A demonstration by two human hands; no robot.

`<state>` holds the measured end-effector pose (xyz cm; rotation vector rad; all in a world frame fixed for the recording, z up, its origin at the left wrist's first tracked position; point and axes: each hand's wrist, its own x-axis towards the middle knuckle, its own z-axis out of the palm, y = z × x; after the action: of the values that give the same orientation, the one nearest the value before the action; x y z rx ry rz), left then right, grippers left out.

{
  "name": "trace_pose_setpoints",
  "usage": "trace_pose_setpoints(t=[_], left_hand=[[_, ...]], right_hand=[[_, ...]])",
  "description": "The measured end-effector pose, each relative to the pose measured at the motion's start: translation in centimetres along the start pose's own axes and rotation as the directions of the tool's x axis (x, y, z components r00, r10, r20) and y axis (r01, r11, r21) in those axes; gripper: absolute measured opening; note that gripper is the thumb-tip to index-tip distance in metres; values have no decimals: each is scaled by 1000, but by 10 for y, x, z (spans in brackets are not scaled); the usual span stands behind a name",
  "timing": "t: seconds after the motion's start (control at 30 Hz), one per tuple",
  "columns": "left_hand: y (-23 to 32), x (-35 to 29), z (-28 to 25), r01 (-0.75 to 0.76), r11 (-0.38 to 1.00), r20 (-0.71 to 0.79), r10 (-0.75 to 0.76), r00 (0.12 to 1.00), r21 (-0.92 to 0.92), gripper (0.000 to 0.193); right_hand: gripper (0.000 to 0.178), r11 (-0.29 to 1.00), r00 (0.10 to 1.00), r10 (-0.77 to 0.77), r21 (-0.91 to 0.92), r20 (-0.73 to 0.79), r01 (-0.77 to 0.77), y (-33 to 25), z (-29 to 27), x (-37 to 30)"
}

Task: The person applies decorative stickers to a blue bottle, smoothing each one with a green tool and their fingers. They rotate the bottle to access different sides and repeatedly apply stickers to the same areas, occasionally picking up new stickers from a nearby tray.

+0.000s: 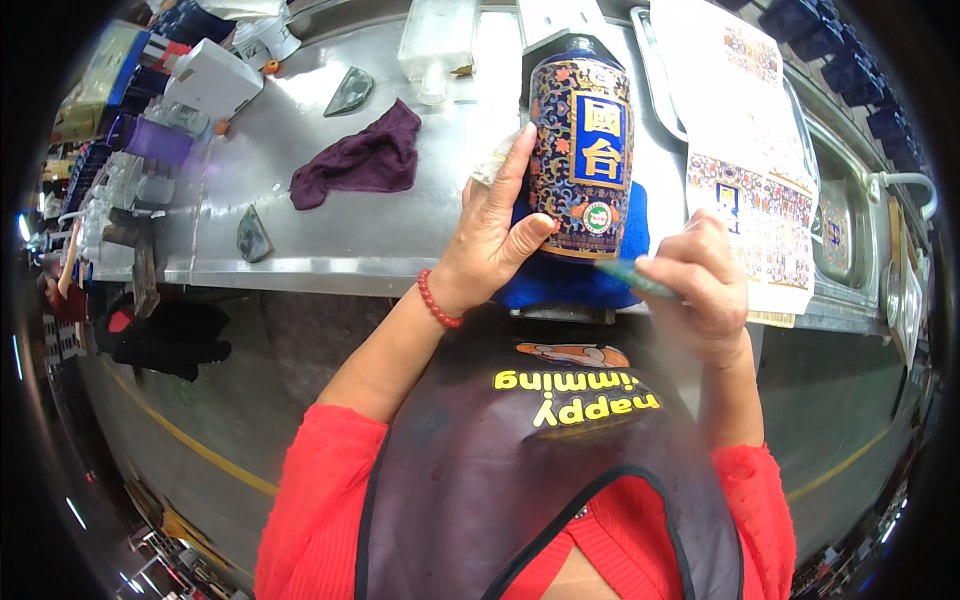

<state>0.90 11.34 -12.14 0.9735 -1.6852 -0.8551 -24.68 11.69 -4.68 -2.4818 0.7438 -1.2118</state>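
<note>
A dark blue bottle [557, 150] covered in a colourful floral pattern lies on a blue cloth [640, 210], its neck pointing away from me. My left hand [490, 225] holds its left side, thumb near the base and fingers along the body. Beside those fingers shows something whitish [489, 168] that I cannot make out clearly. My right hand [700, 275] grips a flat green scraper [640, 279], whose tip is at the bottle's base edge. The right hand is slightly blurred.
Patterned decal sheets [750, 215] lie to the right, before a metal sink [835, 235]. On the metal table [240, 180] are a purple cloth [365, 155] and two green stone-like pieces [350, 92] [254, 234]. A clear container [437, 40] stands behind; a purple cup [155, 138] is left.
</note>
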Motion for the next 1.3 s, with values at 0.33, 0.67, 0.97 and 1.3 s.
trace_pose_setpoints(t=[0.33, 0.67, 0.97, 1.3], left_hand=[[7, -12, -13, -157, 892, 96, 128, 987, 424, 107], [21, -3, -17, -155, 884, 25, 161, 987, 441, 95], [3, -9, 1, -1, 975, -20, 5, 1000, 221, 93], [46, -20, 7, -207, 771, 37, 232, 972, 602, 94]], right_hand=[[33, 966, 996, -25, -254, 87, 47, -24, 2, 29], [46, 978, 996, -71, -191, 55, 80, -9, 7, 19], [37, 929, 992, -83, -354, 95, 111, -17, 11, 24], [15, 763, 842, 538, 446, -37, -468, -7, 7, 7]])
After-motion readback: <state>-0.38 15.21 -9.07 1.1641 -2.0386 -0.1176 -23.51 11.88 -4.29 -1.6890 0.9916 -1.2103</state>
